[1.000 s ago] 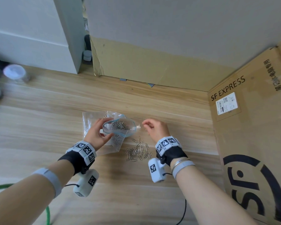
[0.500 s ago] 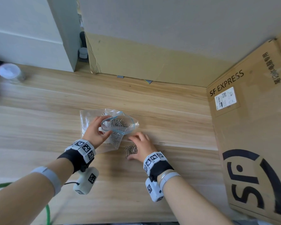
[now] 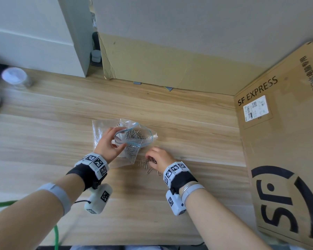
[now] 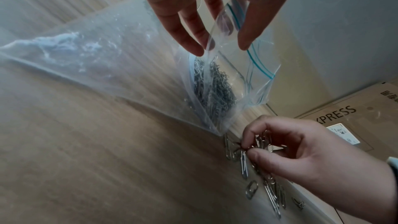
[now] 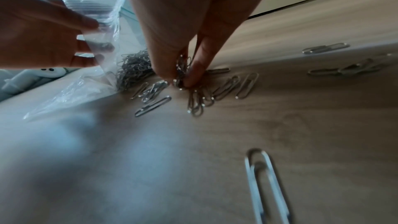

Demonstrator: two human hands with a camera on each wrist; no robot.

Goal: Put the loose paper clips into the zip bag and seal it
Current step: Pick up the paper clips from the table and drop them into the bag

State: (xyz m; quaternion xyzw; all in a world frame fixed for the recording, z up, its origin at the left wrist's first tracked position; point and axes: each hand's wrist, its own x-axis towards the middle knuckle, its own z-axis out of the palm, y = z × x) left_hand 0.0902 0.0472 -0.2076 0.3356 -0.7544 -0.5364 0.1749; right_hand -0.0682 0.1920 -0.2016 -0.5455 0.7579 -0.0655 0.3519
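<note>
A clear zip bag (image 3: 134,138) with a blue seal line stands open on the wooden table, a heap of silver paper clips inside it (image 4: 215,88). My left hand (image 3: 108,147) pinches the bag's rim (image 4: 224,28) and holds the mouth up. Just right of the bag, my right hand (image 3: 157,157) pinches a small bunch of paper clips (image 5: 182,72) against the table. Several loose paper clips (image 5: 215,89) lie around its fingertips (image 4: 256,156). One single clip (image 3: 183,157) lies apart to the right, another (image 5: 267,186) near my wrist.
A large SF EXPRESS cardboard box (image 3: 282,141) walls off the right side. A cardboard sheet (image 3: 170,65) leans on the wall behind. A second flat plastic bag (image 3: 99,130) lies under the zip bag. A jar (image 3: 14,76) and rolls stand far left.
My right hand came down from beside the bag's mouth to the loose pile and closed its fingers on a bunch of clips. The left hand kept its hold on the bag.
</note>
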